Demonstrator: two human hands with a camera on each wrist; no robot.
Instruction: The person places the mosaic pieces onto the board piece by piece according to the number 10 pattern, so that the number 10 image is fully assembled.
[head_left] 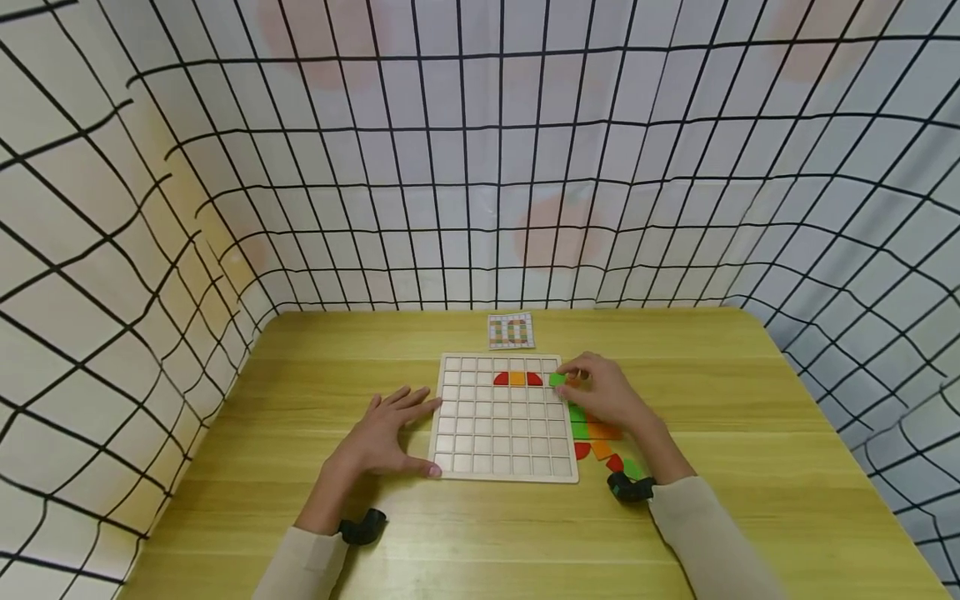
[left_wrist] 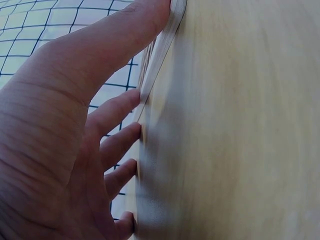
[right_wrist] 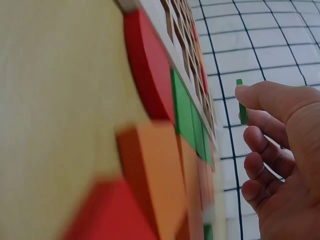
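A pale wooden grid board (head_left: 480,429) lies on the table. In one of its upper rows sit a red quarter-round tile (head_left: 501,380), an orange square tile (head_left: 517,379) and another red quarter-round tile (head_left: 535,380). My left hand (head_left: 382,437) is spread at the board's left side, thumb and a fingertip at its edge. Between thumb and forefinger, my right hand (head_left: 607,392) pinches a thin green tile (right_wrist: 242,102), held up over the board's upper right edge. The right wrist view shows this tile edge-on, with the other fingers curled below it.
Loose green, orange and red tiles (head_left: 581,451) lie along the board's right side, partly under my right arm. Behind the board is a small printed pattern card (head_left: 512,332). A black grid net (head_left: 465,187) with white cloth surrounds the wooden table (head_left: 337,358).
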